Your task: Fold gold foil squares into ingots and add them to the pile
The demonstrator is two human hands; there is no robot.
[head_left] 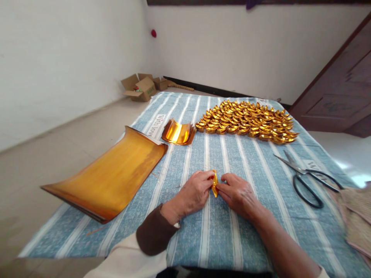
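Between my two hands, just above the striped cloth, stands a small folded piece of gold foil paper. My left hand is closed, its thumb and fingers pinching the paper's left side. From the right, my right hand presses its fingertips against the lower edge of the paper, its index finger bent and raised slightly apart. Beyond my hands lies a small stack of curled gold foil sheets. Right of that stack, many folded gold foil ingots sit in close rows.
A large stack of gold sheets hangs partly over the table's left edge. Black-handled scissors lie partly open at the right, near a beige woven cloth. The table wears a blue striped tablecloth. An opened cardboard box stands on the floor behind.
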